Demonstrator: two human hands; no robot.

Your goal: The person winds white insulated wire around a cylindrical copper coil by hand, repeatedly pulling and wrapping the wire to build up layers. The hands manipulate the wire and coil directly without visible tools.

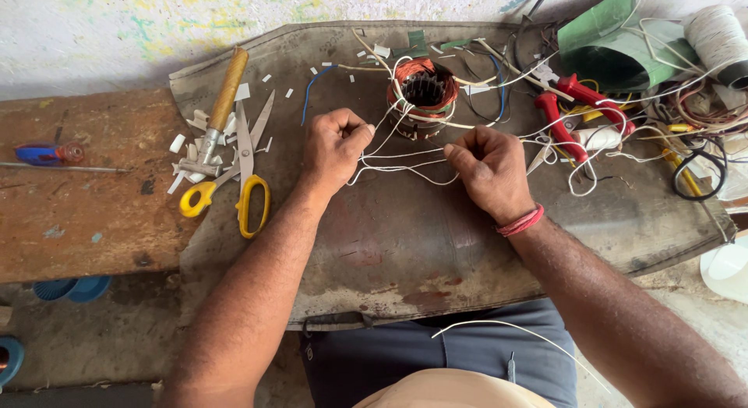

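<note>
With the copper-wound stator [423, 92] taken as landmark, a blue-handled screwdriver [48, 153] is seen far to its left on the rusty bench [86, 221], and yellow-handled scissors [238, 174] with a wooden-handled tool [220, 104] lie nearer on its left among white paper scraps. Just in front of the stator and to its left, the left hand [333, 149] is closed in a fist around white lead wires [405, 160]; just in front and to its right, the right hand [491, 170] is pinched shut on the same strands. The leads appear to be sorted or tied at this step; steady tension and a finer fingertip grip are judged to be needed. Red-handled pliers [569, 116] lie to the right.
</note>
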